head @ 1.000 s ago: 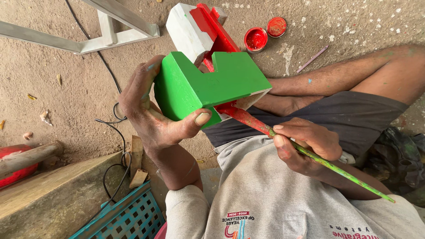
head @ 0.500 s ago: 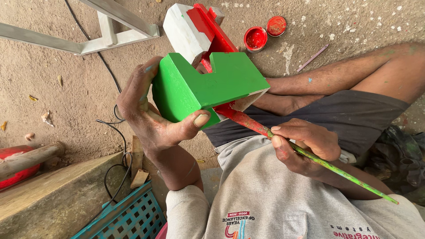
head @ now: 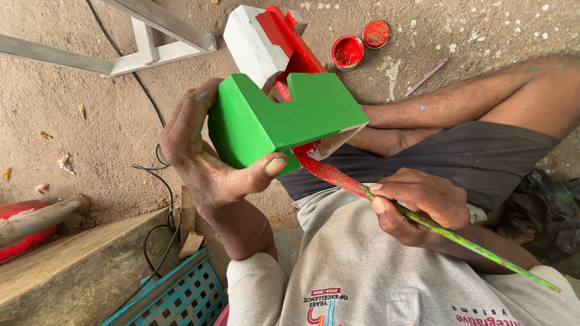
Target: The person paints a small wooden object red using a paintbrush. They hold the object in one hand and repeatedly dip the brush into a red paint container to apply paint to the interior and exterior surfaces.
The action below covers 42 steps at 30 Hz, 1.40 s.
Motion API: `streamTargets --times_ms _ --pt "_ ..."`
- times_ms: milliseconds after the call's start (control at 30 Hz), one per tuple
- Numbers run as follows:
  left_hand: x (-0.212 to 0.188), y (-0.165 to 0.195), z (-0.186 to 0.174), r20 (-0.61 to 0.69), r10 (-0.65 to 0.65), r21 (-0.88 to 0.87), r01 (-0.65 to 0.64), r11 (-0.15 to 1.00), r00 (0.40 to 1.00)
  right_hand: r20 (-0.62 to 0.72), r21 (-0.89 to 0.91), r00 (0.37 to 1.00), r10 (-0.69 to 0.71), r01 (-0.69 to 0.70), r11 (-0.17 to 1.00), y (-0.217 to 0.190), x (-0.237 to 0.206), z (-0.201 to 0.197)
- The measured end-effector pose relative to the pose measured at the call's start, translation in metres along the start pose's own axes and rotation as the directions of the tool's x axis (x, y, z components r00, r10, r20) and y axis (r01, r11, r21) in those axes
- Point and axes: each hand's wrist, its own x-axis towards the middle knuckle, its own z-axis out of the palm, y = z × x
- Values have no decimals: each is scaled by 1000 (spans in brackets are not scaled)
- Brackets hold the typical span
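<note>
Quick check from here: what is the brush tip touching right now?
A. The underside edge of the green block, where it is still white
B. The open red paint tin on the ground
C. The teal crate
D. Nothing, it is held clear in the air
A: the right hand holds the brush with its red-coated tip against the unpainted lower edge of the green block, which the left hand grips.
</note>
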Motion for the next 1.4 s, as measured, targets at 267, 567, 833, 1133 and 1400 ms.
streamTargets --times_ms 267,567,833,1133,1400 --pt "3 0 -1 30 -8 -15 8 1000 1000 4 13 997 -76 75 997 1 -4 -3" --pt "7 9 -1 30 -63 36 62 997 998 -28 -23 999 21 -22 1000 0 -13 -9" --pt "11 14 -4 46 -83 52 81 995 996 -39 -21 999 15 -16 1000 2 -13 -4" --pt "1 0 1 24 124 27 -124 992 992 -8 -83 999 41 -42 996 -1 -8 -6" --pt "-1 4 5 15 219 82 -219 972 976 8 -110 1000 20 -19 994 -11 6 -10"
